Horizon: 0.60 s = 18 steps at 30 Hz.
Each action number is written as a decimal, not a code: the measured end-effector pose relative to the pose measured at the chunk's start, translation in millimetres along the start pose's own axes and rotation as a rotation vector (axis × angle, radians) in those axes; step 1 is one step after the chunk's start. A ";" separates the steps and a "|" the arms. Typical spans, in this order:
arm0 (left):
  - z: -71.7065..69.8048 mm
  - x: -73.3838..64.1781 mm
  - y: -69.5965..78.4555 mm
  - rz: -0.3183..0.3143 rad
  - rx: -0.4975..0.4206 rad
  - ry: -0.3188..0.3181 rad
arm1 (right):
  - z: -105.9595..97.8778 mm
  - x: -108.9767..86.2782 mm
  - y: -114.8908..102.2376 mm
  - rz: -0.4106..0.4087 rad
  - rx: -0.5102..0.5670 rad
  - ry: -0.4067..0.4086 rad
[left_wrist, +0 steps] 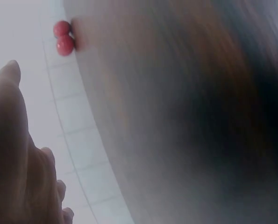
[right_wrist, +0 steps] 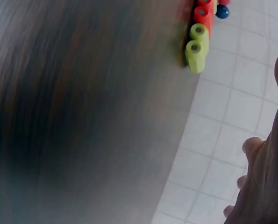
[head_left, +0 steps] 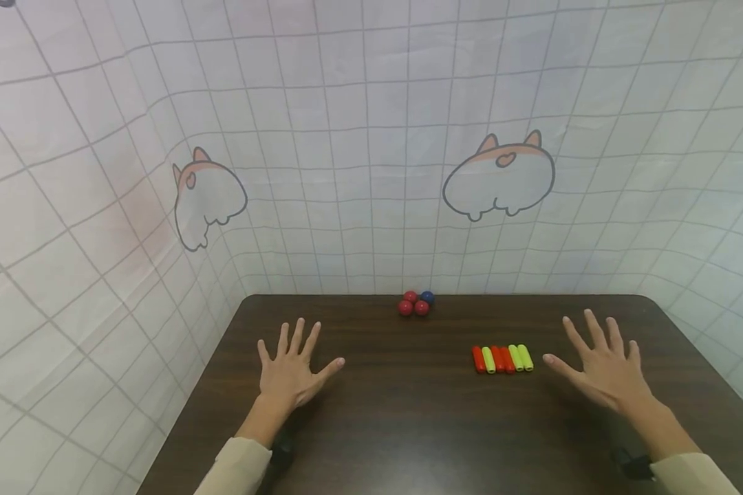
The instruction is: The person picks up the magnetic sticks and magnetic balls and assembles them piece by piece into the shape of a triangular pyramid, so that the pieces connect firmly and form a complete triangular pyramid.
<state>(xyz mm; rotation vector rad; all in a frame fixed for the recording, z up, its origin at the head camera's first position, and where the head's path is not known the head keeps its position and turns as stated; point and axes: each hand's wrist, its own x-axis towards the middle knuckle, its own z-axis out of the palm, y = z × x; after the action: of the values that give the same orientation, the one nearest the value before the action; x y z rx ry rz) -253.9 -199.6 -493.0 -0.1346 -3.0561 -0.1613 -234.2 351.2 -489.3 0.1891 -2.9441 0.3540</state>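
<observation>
Tubes [head_left: 499, 359], six in all, lie side by side in a row at 2 o'clock from the middle of the dark brown worktop [head_left: 402, 412]. Reading from the row's 9 o'clock end they run red, yellow-green, red, red, yellow-green, yellow-green, and the right wrist view shows round holes in the ends of several. At 12 o'clock, near the worktop's far edge, four balls [head_left: 422, 308] sit close together: three red and one blue, with the blue at the cluster's 2 o'clock side.

At 9 o'clock the left hand [head_left: 289, 375] has its fingers [head_left: 296, 337] straight and spread, the thumb toward 2 o'clock; the balls are well apart from it in that same direction. At 3 o'clock the right hand [head_left: 609, 375] is spread too, its thumb toward 10 o'clock with the tip near the row's last yellow-green tube. Pale sleeves [head_left: 238, 467] come in at 8 and 4 o'clock. Beyond the worktop hangs a white gridded cloth [head_left: 347, 206] with animal drawings [head_left: 523, 189] at 10 and 1 o'clock.
</observation>
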 end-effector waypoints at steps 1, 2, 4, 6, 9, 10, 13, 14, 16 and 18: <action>0.8 -0.6 3.7 0.000 -0.007 -0.004 | 1.0 -0.3 -2.0 0.006 0.013 -0.009; 1.9 -0.6 7.6 0.002 -0.015 -0.002 | 2.0 -0.2 -3.8 0.011 0.030 -0.017; 4.4 -0.1 16.0 0.005 -0.031 -0.004 | 4.1 0.2 -7.3 0.022 0.063 -0.031; 7.2 1.6 24.3 0.011 -0.057 0.003 | 6.5 1.2 -10.5 0.036 0.093 -0.037; 11.2 5.5 35.8 0.023 -0.093 0.018 | 9.4 3.5 -13.4 0.057 0.141 -0.048; 12.3 7.1 39.3 0.025 -0.104 0.018 | 10.4 4.6 -13.9 0.065 0.155 -0.052; 14.0 11.9 48.9 0.038 -0.145 0.027 | 13.1 8.1 -15.2 0.085 0.195 -0.062; 14.0 13.7 52.1 0.041 -0.161 0.025 | 14.0 9.4 -15.6 0.092 0.205 -0.065; 14.1 17.4 57.9 0.049 -0.202 0.027 | 15.2 12.2 -16.4 0.105 0.222 -0.070; 13.7 21.1 63.2 0.054 -0.249 0.031 | 15.8 14.9 -17.1 0.117 0.244 -0.080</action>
<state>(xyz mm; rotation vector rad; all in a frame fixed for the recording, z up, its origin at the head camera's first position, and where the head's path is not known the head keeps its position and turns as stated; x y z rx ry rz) -270.0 -133.8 -498.4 -0.2266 -2.9856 -0.5342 -248.7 329.2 -497.9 0.0618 -2.9901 0.7397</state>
